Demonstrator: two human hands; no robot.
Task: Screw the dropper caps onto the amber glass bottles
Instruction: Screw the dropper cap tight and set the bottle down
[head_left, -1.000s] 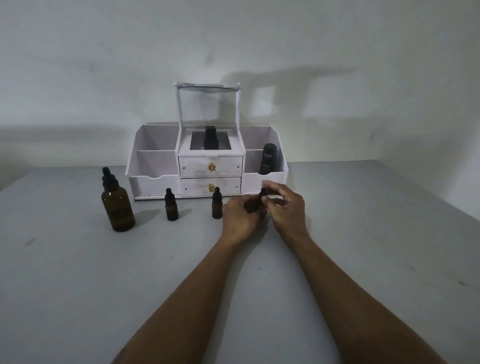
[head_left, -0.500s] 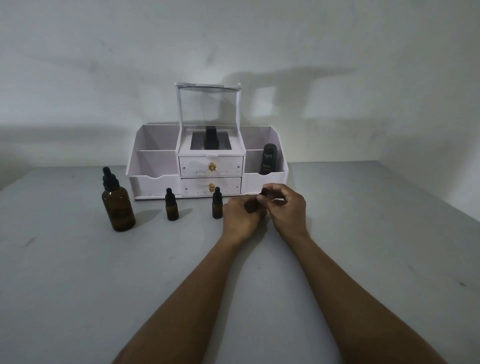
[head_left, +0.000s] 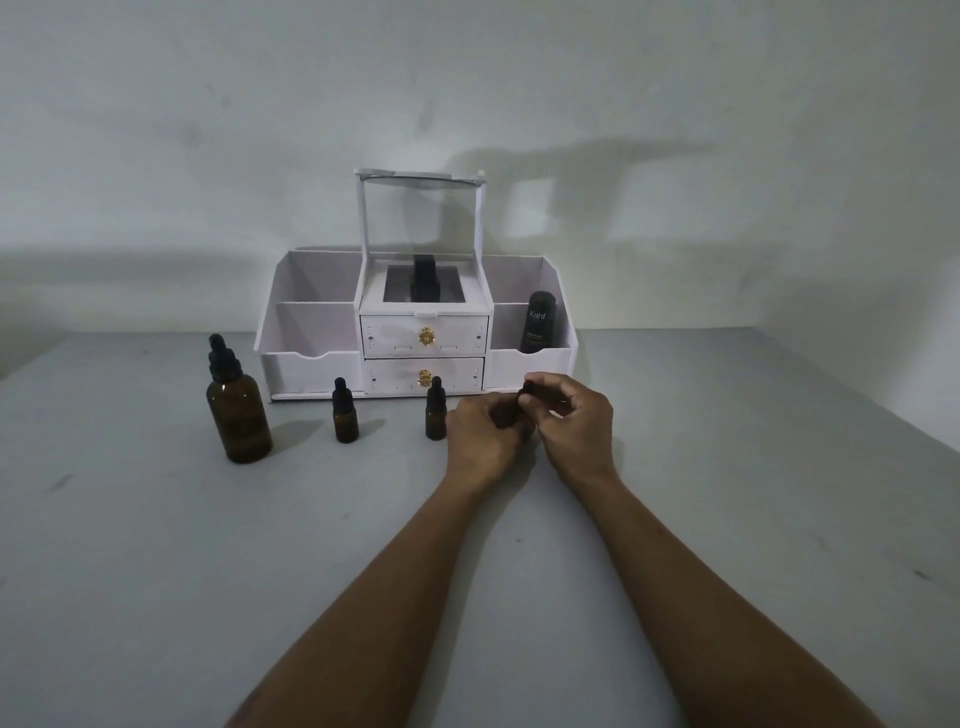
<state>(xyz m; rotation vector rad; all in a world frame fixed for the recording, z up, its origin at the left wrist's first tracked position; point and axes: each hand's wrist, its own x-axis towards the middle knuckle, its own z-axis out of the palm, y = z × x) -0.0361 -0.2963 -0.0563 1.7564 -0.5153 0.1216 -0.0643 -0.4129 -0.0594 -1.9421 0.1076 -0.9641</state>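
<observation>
Your left hand (head_left: 480, 439) is curling around a small amber glass bottle (head_left: 508, 415), mostly hidden by your fingers, just before the white drawer organiser (head_left: 311, 332); your right hand (head_left: 574, 426) is pinching its black dropper cap (head_left: 528, 388).

Just before the white organizer's (head_left: 311, 366) right bin, the left hand (head_left: 480, 436) grips a small amber bottle (head_left: 506, 415), mostly hidden, and the right hand (head_left: 571, 431) pinches its dropper cap (head_left: 527, 388). A large capped bottle (head_left: 239, 415) stands before the organizer's left corner.

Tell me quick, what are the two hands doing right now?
Left hand: closed around a small brown bottle.
Right hand: closed, pinching the dropper cap on it.
</observation>
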